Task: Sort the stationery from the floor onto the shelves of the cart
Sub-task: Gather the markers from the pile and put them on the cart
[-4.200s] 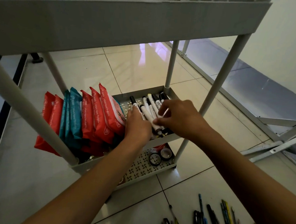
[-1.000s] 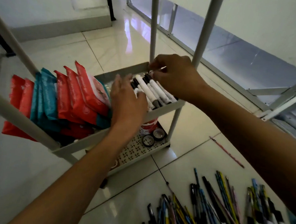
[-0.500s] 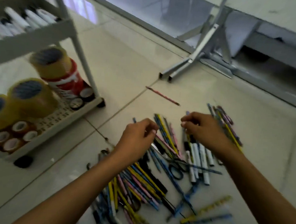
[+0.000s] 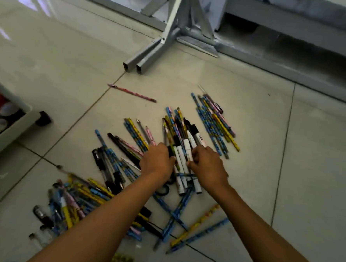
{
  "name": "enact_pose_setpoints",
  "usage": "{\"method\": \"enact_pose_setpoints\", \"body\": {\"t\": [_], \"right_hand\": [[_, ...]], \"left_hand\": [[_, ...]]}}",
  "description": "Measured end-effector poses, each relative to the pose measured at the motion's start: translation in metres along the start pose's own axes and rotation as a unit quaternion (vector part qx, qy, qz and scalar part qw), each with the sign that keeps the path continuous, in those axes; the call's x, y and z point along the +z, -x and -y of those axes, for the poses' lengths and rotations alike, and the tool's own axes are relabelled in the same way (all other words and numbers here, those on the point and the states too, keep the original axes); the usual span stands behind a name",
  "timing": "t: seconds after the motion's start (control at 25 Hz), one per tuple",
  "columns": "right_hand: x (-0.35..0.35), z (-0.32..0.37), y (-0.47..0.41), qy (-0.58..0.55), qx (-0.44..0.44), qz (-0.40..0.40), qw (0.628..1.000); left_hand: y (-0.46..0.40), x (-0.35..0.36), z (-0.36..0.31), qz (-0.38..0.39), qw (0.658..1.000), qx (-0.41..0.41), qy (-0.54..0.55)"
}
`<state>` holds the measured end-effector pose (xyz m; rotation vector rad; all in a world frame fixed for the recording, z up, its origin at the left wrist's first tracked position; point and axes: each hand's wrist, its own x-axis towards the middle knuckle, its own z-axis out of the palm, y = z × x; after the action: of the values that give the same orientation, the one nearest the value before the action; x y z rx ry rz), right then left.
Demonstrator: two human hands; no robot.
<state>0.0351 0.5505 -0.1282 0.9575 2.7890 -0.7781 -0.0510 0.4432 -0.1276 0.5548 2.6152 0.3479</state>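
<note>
Far left edge you can just see a corner of the pale grey plastic cart [image 4: 12,121] with its black caster wheel [image 4: 43,118]. The bottom shelf has some round rolls on it, probably tape, too blurry to be sure. So that shelf is at least partly loaded; the rest of the cart is out of frame, can't say what's up there.

Next over, on the glossy cream floor tiles [image 4: 51,52], is the messy bottom-left heap of patterned blue, yellow and pink pencils and dark pens [image 4: 77,194], all still waiting. One lone pink pencil [image 4: 132,93] lies apart, up near the grey metal frame legs [image 4: 144,58].

Middle: the left hand [image 4: 157,162] has its fingers curled down onto the pile right beside the white barrelled markers with black caps [image 4: 187,152]. It looks like it's pinching the dark end of one, but the fingertips are hidden, so I can't tell for sure. The right hand [image 4: 207,166] is curled too, thumb and fingers closed around a marker barrel from the other side. The markers still lie on the floor, touching both hands.

Right of that, a tidier fan of blue and yellow pencils [image 4: 215,125], untouched.

My read: this is the marker-gathering step, and there's loads left. Basically all the pencils and pens haven't moved off the floor yet.
</note>
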Motion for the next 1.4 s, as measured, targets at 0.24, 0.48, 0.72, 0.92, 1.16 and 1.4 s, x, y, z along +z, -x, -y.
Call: {"method": "enact_pose_setpoints", "body": {"t": [0.24,0.48,0.72,0.92,1.16,1.4], "right_hand": [[0.003,-0.003,0.003,-0.003,-0.019,-0.009,1.000],[0.010,0.001,0.002,-0.018,-0.028,0.019,0.999],[0.012,0.003,0.002,-0.034,-0.015,0.010,0.999],[0.017,0.005,0.006,-0.055,-0.007,0.004,0.998],[0.016,0.000,0.007,-0.143,0.026,0.016,0.989],[0.015,-0.003,0.013,-0.140,0.025,0.012,0.990]], "left_hand": [[0.001,0.019,0.002,-0.025,0.998,-0.005,0.057],[0.003,0.019,0.003,0.042,0.993,-0.037,0.103],[0.006,0.017,0.002,0.079,0.986,-0.078,0.125],[0.009,0.015,-0.002,0.088,0.988,-0.071,0.101],[0.014,0.020,-0.003,0.077,0.990,-0.066,0.096],[0.026,0.026,-0.010,0.038,0.999,-0.037,0.005]]}}
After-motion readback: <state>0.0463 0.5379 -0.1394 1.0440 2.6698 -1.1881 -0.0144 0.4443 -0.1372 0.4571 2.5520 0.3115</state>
